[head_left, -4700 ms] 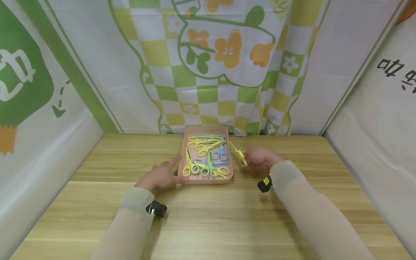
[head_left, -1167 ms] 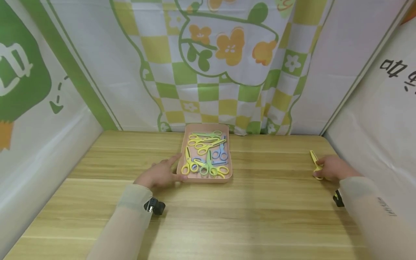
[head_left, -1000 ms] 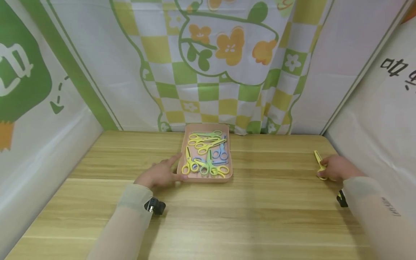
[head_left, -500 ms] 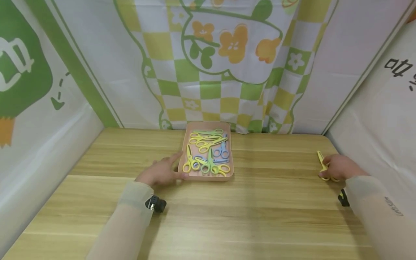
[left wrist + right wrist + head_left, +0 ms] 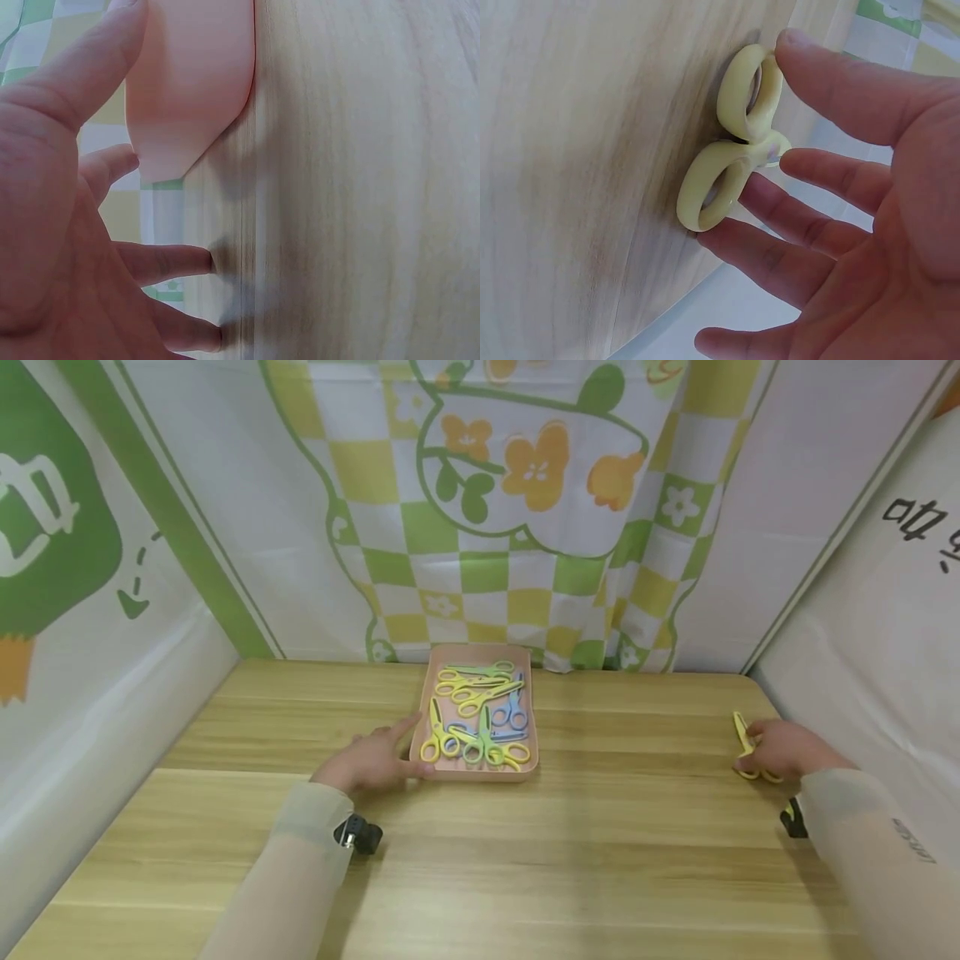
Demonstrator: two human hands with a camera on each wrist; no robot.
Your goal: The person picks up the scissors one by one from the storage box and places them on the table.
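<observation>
At the right side of the table, my right hand [image 5: 783,748] is over a pair of yellow scissors [image 5: 742,735]. The right wrist view shows the scissors' two handle rings [image 5: 716,184] low at the tabletop. My thumb touches one ring from one side and fingers touch from the other, a light pinch; the blades are hidden there. My left hand [image 5: 369,762] lies with spread, fairly straight fingers at the left side of a pink tray [image 5: 474,776]; thumb and index finger touch its wall. Several yellow, green and blue scissors [image 5: 487,697] lie in the tray.
The wooden table [image 5: 585,860] spreads around the tray and in front of both arms. A green and yellow checked curtain [image 5: 480,572] hangs right behind the tray. White printed sheets close off the left and right sides.
My right hand has carried the yellow scissors from beside the tray to the table's right side; over the last half second it has barely moved. My left hand has stayed at the tray.
</observation>
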